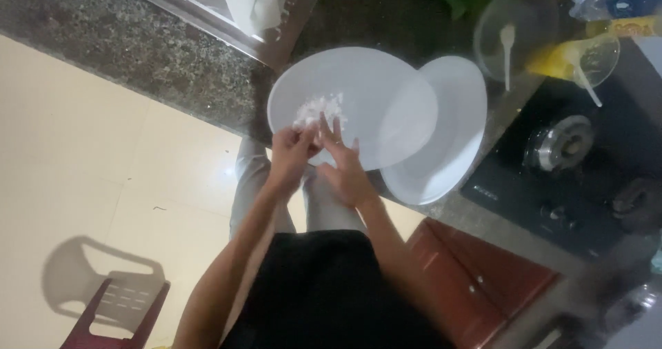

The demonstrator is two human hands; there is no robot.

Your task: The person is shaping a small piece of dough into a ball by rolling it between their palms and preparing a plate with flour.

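Black cloth on the person's body filled the bottom of the view, and grey trouser legs showed under the arms. Both arms reached up to the edge of the dark speckled surface. On it sat a big white plate, and a second white plate lay partly under its right side. A small heap of white crumbly stuff lay on the big plate near its front edge. The left hand was curled, with its fingertips pinched together just by the heap; I could not tell if it had any of the white stuff between them. The right hand was open, fingers long and spread a little, touching the left hand and pointing at the heap. It held nothing that I could see. To the right was a black stove with a round burner. Behind the plates stood a clear bowl with a white spoon in it, and a clear cup with something yellow in it. Below the stove was a red-brown cabinet. A dark red plastic chair stood on the pale tiled floor.
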